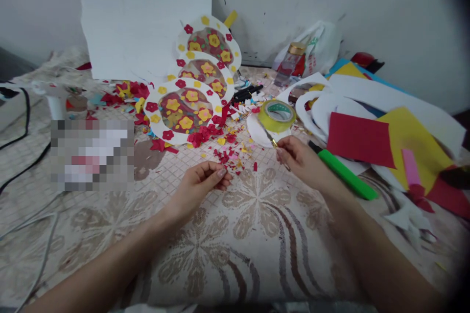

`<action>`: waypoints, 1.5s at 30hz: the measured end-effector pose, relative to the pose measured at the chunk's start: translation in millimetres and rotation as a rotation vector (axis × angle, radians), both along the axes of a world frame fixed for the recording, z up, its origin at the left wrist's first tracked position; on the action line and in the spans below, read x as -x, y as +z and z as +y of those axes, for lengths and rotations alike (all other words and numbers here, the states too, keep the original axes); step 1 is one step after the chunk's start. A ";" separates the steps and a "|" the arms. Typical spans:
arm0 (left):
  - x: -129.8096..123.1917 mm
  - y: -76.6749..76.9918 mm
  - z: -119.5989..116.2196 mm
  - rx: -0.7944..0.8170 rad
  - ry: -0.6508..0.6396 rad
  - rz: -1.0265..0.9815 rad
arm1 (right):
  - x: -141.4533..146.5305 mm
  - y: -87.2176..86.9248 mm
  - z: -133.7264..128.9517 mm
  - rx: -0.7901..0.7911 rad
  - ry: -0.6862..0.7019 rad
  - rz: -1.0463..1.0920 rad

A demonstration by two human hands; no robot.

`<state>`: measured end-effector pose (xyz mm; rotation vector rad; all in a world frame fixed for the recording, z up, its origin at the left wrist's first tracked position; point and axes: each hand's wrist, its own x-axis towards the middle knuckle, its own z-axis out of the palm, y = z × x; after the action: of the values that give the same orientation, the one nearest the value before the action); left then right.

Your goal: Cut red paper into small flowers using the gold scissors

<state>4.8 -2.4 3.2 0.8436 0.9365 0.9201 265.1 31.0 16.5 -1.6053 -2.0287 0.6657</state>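
Observation:
My right hand [295, 156] is closed on a small pair of scissors [272, 140], its dark blades pointing up and left beside a roll of yellow tape [277, 116]. To the left, my left hand [207, 176] is held closed with thumb and fingers together; whatever may be between them is hidden. Right past its fingertips lie red, yellow and white paper scraps [237, 156]. Behind the scraps stand three white paper rings with clear middles, covered in red and yellow paper flowers; the nearest ring [152, 120] leans in front of the others.
On the right lie a green cutter-like stick [347, 174], red paper [360, 139], yellow paper [407, 137] and white cut-outs [396, 102]. A bottle with a gold cap [290, 66] stands at the back. Cables [27, 122] run along the left. Patterned cloth [257, 264] covers the table.

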 end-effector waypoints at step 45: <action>3.5 -1.4 1.8 -0.058 0.044 -0.085 | 68.4 9.3 -45.1 0.127 0.322 -0.332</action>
<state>1.3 -0.6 1.8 0.8294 0.8609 1.0172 196.7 -14.1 25.8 -1.5564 -2.5707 0.6875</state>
